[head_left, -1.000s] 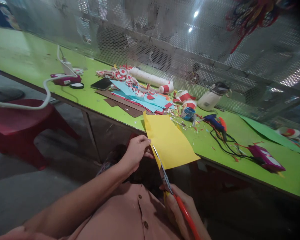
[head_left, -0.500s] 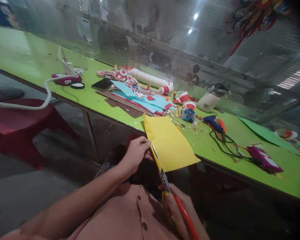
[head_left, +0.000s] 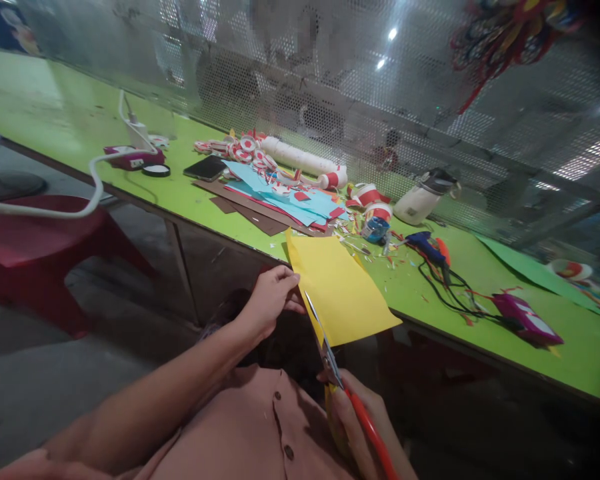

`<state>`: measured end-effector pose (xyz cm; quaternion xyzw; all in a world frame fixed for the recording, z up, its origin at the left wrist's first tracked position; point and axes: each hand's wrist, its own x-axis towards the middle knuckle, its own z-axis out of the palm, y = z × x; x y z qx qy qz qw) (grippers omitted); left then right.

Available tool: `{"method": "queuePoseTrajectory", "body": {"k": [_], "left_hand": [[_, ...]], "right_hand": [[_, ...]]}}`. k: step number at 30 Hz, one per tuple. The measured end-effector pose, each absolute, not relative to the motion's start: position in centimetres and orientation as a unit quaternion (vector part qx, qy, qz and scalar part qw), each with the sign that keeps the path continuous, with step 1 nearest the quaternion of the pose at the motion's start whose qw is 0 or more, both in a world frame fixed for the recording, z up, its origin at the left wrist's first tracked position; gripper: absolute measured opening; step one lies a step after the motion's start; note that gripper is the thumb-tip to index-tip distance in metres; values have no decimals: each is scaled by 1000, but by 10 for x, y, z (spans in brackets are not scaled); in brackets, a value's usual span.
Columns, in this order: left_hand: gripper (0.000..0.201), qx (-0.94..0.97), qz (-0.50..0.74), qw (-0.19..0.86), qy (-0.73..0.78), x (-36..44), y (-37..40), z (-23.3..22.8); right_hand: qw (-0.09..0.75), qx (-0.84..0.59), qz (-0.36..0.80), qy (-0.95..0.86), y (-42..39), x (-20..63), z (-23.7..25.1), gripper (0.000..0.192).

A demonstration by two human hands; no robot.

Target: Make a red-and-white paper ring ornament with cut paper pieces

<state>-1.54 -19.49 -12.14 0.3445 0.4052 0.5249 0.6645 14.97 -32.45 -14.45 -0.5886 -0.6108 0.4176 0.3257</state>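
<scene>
Head view: seated at a green table [head_left: 220, 210], hands low in front of it.
Left hand [head_left: 270, 300]: grip closed on the left edge of the yellow sheet [head_left: 337, 287], thumb on top, holding it taut.
Yellow sheet: its far end lies on the table edge; its near end hangs out over the lap.
Scissors [head_left: 333, 363]: blades partly open, biting into the sheet's near left edge, red handles below.
Right hand [head_left: 360, 417]: grip closed around the scissor handles.
Step in hand: cutting a strip along the sheet's left side, by my reading.
Next move calls for: keeping the sheet taut and the blades in line as they advance.
Further right: paper scraps, a glue gun [head_left: 427, 243], cables.
</scene>
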Motion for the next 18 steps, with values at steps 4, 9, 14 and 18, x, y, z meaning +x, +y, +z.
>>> {"method": "queuePoseTrajectory", "body": {"k": [4,9,14,18], "left_hand": [[14,344,526,660,412,-16,-197,-122],[16,348,528,654,415,-16,-199,-121],[16,350,529,655,411,-17,-198,-120],[17,345,533,656,409,-16,-198,-121]], "right_hand": [[320,-576,419,-625,-324,150,-146,45],[308,-572,428,-629,-320,150,-148,44],[313,-575,440,-615,-319,146,-144,48],[310,-585,432,-612,-320,144,-139,48]]}}
